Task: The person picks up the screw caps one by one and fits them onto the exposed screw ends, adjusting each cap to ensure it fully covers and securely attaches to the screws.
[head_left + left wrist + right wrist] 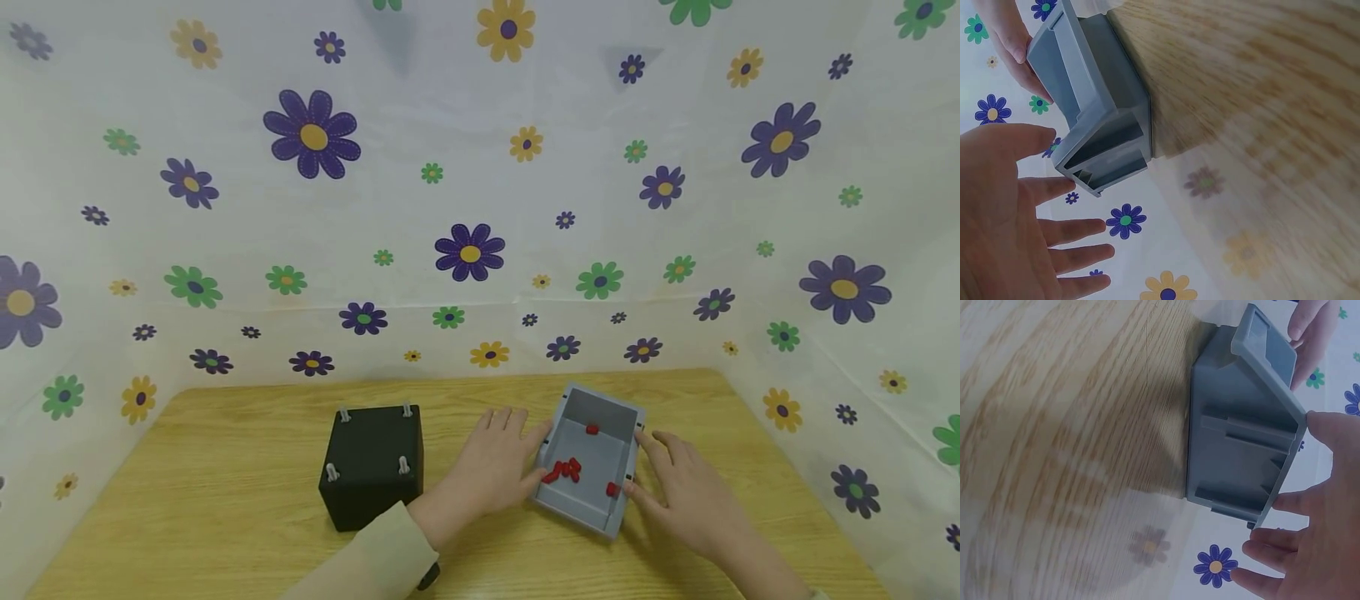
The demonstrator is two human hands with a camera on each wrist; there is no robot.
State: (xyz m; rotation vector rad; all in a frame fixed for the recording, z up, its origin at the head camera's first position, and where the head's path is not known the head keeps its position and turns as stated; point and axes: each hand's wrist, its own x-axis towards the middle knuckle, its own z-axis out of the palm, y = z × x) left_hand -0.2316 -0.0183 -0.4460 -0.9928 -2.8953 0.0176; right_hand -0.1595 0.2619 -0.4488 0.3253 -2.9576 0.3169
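Observation:
A grey plastic storage bin (pixel 598 457) lies on the wooden table, turned at a slight angle. Inside it are several small red pieces (pixel 566 468), most of them clustered by its left wall. My left hand (pixel 491 468) is at the bin's left rim, fingers spread and straight, with thumb and index fingertips right at the edge. On the opposite side, my right hand (pixel 686 500) has its thumb and index fingertips at the right rim, its fingers extended. In the right wrist view the ribbed outer wall of the bin (pixel 1235 444) faces the right palm.
Left of the bin stands a black box (pixel 375 454) with grey pegs (pixel 403 465) sticking up at its top corners. A white flower-patterned curtain (pixel 480 183) surrounds the back and sides of the table (pixel 225 492).

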